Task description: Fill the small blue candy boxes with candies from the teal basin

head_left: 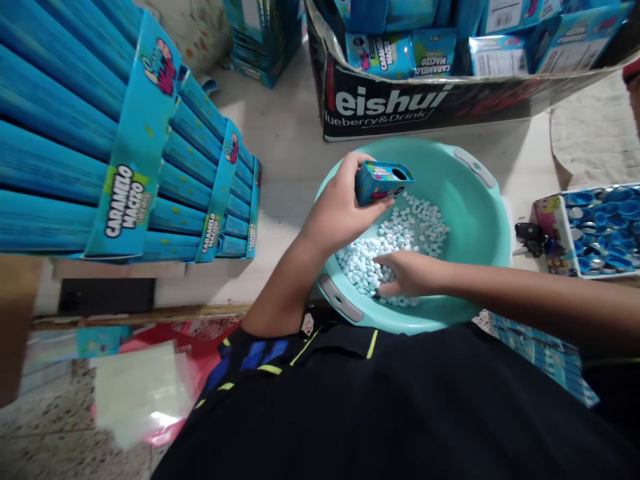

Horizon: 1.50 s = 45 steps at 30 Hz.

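Observation:
My left hand [345, 200] grips a small blue candy box [376, 181] above the left side of a turquoise basin [473, 220]. The box is tilted, and a dark round hole shows in its end. Pale blue candies [363, 257] lie heaped in the left part of the basin. My right hand [407, 273] reaches in among these candies, thumb and forefinger apart with candies between them. Its other fingers are partly hidden, so I cannot tell whether candies lie in the palm.
Trays of blue boxes [133, 140] are stacked at the left. Behind the basin stands a black carton [425, 110] full of blue boxes. At the right, a small box [565, 240] holds blue caps beside a black object [531, 237]. A dark phone-like slab [107, 295] lies near the table edge.

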Available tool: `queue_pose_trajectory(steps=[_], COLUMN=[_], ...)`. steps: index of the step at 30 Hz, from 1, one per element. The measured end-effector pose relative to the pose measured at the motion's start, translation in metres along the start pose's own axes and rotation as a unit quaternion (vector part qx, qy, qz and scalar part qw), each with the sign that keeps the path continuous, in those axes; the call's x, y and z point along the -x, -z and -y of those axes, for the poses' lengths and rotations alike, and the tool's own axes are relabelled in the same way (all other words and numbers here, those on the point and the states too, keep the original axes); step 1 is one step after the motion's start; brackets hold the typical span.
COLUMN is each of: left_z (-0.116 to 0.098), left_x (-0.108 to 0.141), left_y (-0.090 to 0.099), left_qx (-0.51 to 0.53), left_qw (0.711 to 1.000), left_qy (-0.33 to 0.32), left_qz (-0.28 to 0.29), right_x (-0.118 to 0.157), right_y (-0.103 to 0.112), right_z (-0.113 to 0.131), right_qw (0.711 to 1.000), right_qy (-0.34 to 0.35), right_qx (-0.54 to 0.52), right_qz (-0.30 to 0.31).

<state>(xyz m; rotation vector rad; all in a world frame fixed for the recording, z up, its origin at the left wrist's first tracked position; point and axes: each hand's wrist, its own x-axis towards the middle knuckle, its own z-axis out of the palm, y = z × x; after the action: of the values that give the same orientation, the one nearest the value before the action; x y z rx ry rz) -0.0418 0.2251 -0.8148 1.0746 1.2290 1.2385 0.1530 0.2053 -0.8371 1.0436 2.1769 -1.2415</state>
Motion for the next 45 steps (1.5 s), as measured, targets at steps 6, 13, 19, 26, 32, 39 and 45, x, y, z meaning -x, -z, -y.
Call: queue_pose_trajectory(steps=[6, 13, 19, 26, 32, 39, 45], left_z=[0.004, 0.004, 0.013, 0.025, 0.022, 0.017, 0.016], left_x=[-0.004, -0.004, -0.007, -0.009, -0.008, -0.005, -0.004], left_y=[0.001, 0.003, 0.005, 0.006, 0.006, 0.005, 0.006], left_qx=[-0.035, -0.043, -0.099, -0.183, -0.172, -0.184, -0.220], left_qw=[0.997, 0.996, 0.988, 0.969, 0.971, 0.973, 0.967], left_qy=[-0.074, -0.073, -0.119, -0.161, -0.157, -0.133, -0.124], left_qz=[-0.009, -0.005, 0.014, 0.040, 0.048, 0.041, 0.040], right_x=[-0.011, -0.043, -0.055, -0.036, -0.040, -0.035, -0.026], right_y=[0.021, 0.026, 0.022, 0.014, 0.017, 0.024, 0.034], right_z=[-0.005, -0.017, -0.023, -0.005, 0.002, 0.017, 0.026], right_qw=[0.976, 0.947, 0.928, 0.884, 0.881, 0.908, 0.942], right_qy=[0.185, 0.207, 0.276, 0.296, 0.331, 0.258, 0.180], right_qx=[0.038, 0.231, 0.244, 0.360, 0.338, 0.320, 0.266], right_qz=[-0.107, -0.081, -0.059, -0.029, 0.011, 0.083, 0.093])
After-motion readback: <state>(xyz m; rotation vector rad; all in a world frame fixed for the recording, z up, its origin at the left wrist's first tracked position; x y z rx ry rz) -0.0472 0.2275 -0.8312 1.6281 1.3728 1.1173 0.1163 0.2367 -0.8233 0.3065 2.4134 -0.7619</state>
